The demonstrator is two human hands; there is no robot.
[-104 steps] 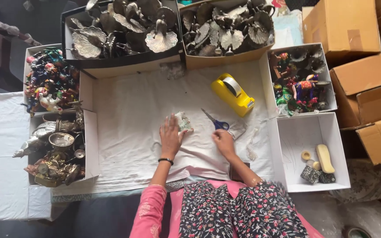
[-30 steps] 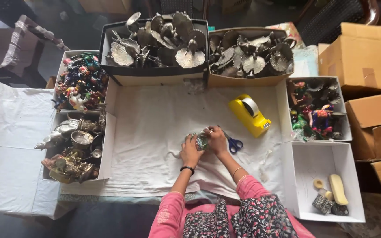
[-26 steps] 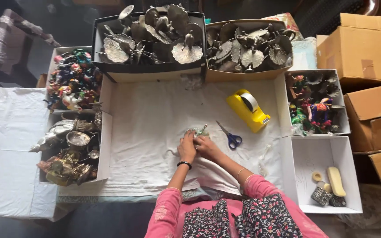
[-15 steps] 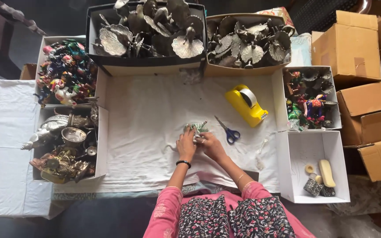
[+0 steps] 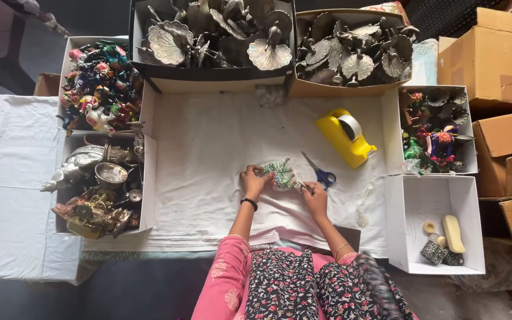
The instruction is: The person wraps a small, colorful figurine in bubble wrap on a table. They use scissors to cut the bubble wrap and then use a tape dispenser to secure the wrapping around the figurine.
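Observation:
A small green and silver figurine wrapped in clear plastic (image 5: 280, 173) lies on the white cloth (image 5: 208, 148) in front of me. My left hand (image 5: 252, 181) holds its left side. My right hand (image 5: 314, 198) pinches the wrap at its lower right end. Blue-handled scissors (image 5: 322, 173) lie just right of the figurine. A yellow tape dispenser (image 5: 346, 137) sits further up and to the right.
Two boxes of silver peacock ornaments (image 5: 214, 32) (image 5: 354, 50) stand at the back. Boxes of coloured figurines (image 5: 99, 89) and metal pieces (image 5: 99, 189) are on the left. On the right are another figurine box (image 5: 437, 130), a white box (image 5: 466, 225) and brown cartons (image 5: 508, 118).
My hands came together on the wrapped figurine, then my right hand drew away to its lower right end. The figurine now lies more stretched out between both hands. The view shifted slightly.

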